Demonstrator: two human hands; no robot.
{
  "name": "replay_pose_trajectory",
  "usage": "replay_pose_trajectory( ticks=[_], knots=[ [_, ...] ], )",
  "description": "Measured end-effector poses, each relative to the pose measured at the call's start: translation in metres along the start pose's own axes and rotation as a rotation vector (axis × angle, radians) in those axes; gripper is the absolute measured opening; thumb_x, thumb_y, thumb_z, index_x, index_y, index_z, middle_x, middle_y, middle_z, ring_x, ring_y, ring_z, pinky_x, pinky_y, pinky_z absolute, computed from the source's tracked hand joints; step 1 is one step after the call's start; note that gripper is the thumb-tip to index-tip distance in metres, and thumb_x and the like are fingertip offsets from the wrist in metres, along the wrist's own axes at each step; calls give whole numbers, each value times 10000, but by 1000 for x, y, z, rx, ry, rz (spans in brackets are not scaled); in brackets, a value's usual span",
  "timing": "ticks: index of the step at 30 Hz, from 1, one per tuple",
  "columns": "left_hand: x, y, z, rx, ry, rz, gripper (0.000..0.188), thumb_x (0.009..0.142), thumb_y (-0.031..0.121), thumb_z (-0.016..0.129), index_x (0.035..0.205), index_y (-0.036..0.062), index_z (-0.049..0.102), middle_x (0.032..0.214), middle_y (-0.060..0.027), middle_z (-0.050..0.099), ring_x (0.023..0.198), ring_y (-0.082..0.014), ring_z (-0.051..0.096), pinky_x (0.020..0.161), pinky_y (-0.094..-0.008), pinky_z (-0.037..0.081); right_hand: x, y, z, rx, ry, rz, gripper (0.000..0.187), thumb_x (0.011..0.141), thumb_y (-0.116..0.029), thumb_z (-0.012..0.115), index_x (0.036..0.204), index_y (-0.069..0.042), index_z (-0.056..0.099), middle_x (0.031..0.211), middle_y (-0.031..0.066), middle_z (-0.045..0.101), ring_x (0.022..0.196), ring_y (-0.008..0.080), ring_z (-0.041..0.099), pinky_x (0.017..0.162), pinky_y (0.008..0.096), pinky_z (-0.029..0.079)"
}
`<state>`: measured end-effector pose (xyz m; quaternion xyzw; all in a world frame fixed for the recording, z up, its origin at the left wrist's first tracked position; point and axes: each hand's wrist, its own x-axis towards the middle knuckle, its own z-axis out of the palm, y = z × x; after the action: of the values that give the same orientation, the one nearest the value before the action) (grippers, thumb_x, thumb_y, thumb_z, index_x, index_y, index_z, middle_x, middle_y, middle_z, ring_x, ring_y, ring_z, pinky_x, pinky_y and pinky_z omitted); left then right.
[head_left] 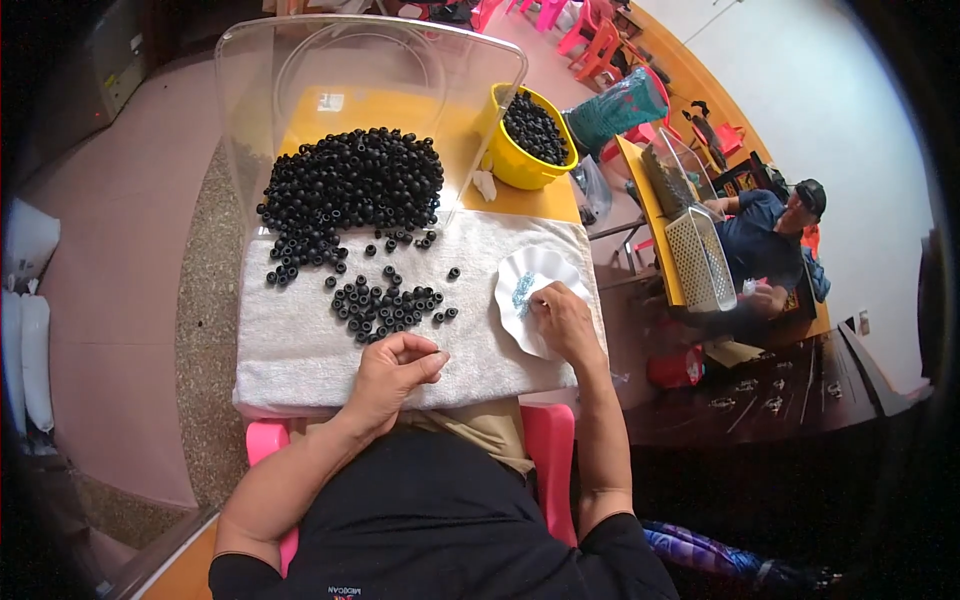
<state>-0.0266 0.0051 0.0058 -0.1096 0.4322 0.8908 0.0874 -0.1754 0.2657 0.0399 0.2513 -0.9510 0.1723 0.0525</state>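
The right hand (566,322) reaches into a white scalloped dish (550,263), its fingertips drawn in narrow beside a small heap of pale-blue pieces (521,293); whether it pinches one, I cannot tell. The left hand (392,378) lies over the near part of a white towel (300,345), thumb and forefinger close together, and whether anything is between them cannot be made out. Just beyond the left hand, a loose cluster of small, black, hollow-ended beads (385,305) sits on the towel, a few strays around it. Farther ahead of that hand, a large pile of the same beads (355,185) spreads from a clear plastic bin (245,110) onto the towel. Beyond the right hand, a yellow basin (520,172) filled with black pieces (535,130) stands on the orange-yellow surface (545,203), a crumpled white tissue (485,185) beside it. Well off to the right hand's right, a white perforated basket (697,260) stands near a co-worker (765,250). A pale label (330,102) beyond the left hand is too small to read; the wearer's black shirt (430,510) bears small printed lettering below the hands.
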Motion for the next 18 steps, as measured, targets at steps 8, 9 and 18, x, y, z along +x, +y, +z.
replay_pose_trajectory(
  ticks=[8, 9, 18],
  knots=[
    [0, -3, 0, 1, 13, 10, 156, 853, 71, 715, 974, 53, 618, 896, -66, 706, 722, -93, 648, 572, -183, 479, -1, 4, 6, 27, 43, -71, 77, 792, -55, 625, 834, 0, 660, 894, 177, 661, 849, 359, 635, 755, 411, 503],
    [0, -3, 0, 6, 17, 12, 154, 855, 73, 714, 973, 54, 618, 891, -64, 705, 715, -91, 647, 563, -179, 472, -2, 0, 6, 34, 53, -77, 72, 784, -52, 626, 826, -2, 655, 878, 174, 660, 846, 356, 635, 751, 411, 504],
    [-2, 0, 2, 16, 11, 5, 149, 855, 83, 720, 964, 57, 623, 872, -54, 701, 694, -75, 639, 533, -167, 437, -10, 1, 5, 204, 176, -190, 166, 802, 45, 581, 950, -4, 635, 857, 164, 630, 789, 340, 625, 713, 379, 499]
  ],
)
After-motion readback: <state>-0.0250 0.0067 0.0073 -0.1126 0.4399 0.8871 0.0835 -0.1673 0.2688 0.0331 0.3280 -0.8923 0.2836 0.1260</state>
